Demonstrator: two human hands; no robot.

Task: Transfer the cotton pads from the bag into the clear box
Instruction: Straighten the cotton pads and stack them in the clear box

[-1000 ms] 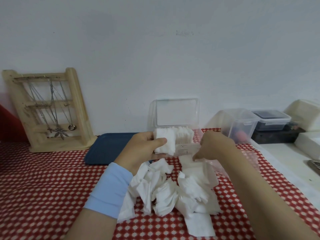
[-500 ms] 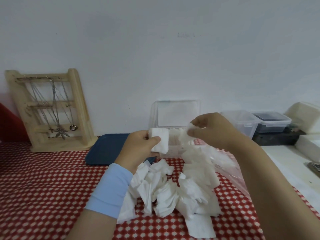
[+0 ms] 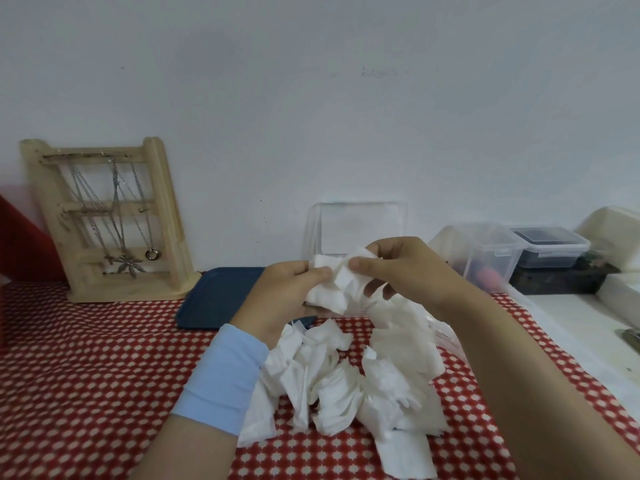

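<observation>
Both hands meet in front of the clear box (image 3: 356, 226), whose lid stands open against the wall; the box's lower part is hidden behind them. My left hand (image 3: 284, 299) pinches a small stack of white cotton pads (image 3: 327, 285). My right hand (image 3: 398, 268) grips the same pads from the right, thumb on top. A loose heap of white cotton pads (image 3: 346, 379) lies on the red patterned cloth below my hands. The thin clear bag (image 3: 445, 336) shows faintly at the heap's right side.
A dark blue tray (image 3: 218, 296) lies behind my left hand. A wooden stand with necklaces (image 3: 104, 220) leans at the far left. Clear plastic containers (image 3: 491, 254) and a dark-lidded one (image 3: 550, 247) stand at the right, beside a white counter (image 3: 581, 327).
My right hand rose from the heap to the left hand, bringing pads with it. Both hands now hold the stack together in front of the box.
</observation>
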